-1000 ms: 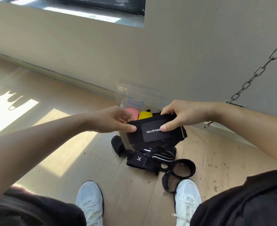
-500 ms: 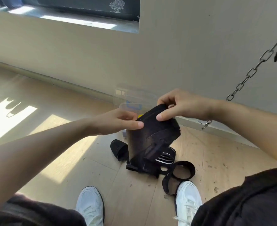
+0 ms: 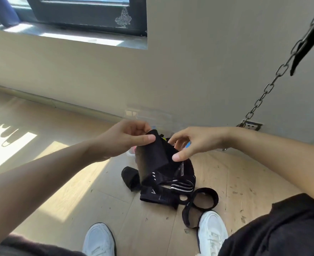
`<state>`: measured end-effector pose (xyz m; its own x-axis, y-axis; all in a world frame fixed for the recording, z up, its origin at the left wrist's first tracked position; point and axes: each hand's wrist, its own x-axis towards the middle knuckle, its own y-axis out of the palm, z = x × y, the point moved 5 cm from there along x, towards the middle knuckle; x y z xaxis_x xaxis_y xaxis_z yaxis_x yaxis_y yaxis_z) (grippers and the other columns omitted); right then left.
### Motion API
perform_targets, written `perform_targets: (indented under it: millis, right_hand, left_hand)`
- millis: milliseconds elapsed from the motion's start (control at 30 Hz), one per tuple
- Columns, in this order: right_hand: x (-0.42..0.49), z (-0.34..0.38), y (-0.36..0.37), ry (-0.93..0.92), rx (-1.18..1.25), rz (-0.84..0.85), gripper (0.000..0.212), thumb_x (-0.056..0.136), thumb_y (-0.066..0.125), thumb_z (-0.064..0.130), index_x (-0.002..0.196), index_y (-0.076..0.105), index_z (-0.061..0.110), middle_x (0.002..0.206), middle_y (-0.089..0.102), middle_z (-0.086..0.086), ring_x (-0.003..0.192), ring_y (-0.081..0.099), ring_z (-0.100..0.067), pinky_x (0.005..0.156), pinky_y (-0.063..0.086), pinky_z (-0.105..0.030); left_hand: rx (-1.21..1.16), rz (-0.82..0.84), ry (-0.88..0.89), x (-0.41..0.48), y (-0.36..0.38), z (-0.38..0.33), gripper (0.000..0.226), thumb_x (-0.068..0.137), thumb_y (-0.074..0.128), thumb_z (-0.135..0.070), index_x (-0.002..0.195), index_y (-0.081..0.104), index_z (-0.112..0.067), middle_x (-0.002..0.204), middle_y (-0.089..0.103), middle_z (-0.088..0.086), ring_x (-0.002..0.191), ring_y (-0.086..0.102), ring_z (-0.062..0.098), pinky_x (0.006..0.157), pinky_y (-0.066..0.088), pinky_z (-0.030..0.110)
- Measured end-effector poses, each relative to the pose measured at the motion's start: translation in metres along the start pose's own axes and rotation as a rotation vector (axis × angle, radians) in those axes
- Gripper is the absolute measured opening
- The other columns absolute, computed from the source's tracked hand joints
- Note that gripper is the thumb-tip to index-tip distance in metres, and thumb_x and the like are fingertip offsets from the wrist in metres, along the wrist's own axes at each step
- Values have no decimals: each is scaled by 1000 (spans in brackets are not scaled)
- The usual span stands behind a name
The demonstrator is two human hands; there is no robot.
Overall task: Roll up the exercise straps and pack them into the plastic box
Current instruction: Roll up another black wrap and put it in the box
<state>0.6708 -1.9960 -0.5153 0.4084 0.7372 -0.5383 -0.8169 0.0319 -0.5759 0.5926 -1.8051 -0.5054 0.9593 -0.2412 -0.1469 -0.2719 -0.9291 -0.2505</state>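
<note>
- pinching the top of a black strap (image 3: pixel 152 157) between thumb and fingers of the left hand (image 3: pixel 126 139), up off the floor
- thumbing its lower edge with the right hand (image 3: pixel 195 143), fingers loosely curled above, can't tell if actually gripping
- trailing down into the pile of straps (image 3: pixel 167 191) just in front of the clear plastic box (image 3: pixel 148 113) by the wall
- plus a loop (image 3: pixel 204 198) just beside the right shoe (image 3: pixel 211 231)

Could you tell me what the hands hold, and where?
The left hand pinches the black strap by its top corner; the right hand only touches its right edge; grip unclear.
</note>
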Motion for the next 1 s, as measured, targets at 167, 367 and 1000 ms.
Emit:
perform_targets:
  millis: [167,367,1000]
  right_hand:
    - [1,13,1,-114,260,6,86,71,75,64,148,42,43,147,49,13,130,53,-7,112,43,-37]
    - [0,33,-1,-255,499,-383,37,84,81,17,118,68,17,113,72,-13,104,71,-29,98,56,-43]
    - [-7,48,-47,-331,523,-371,41,88,70,42,127,65,30,123,70,4,117,65,-16,98,53,-36]
  left_hand:
    - [16,-131,20,-1,0,-9,33,91,70,-34,100,70,-3,98,71,28,86,63,30,82,45,46]
    - [-56,-406,35,-7,-10,-18,13,98,67,-21,100,74,-9,96,77,16,83,69,21,82,53,37]
    - [-3,-488,43,-4,-28,-50,7,95,69,-6,95,75,-8,75,77,3,63,68,8,59,51,15]
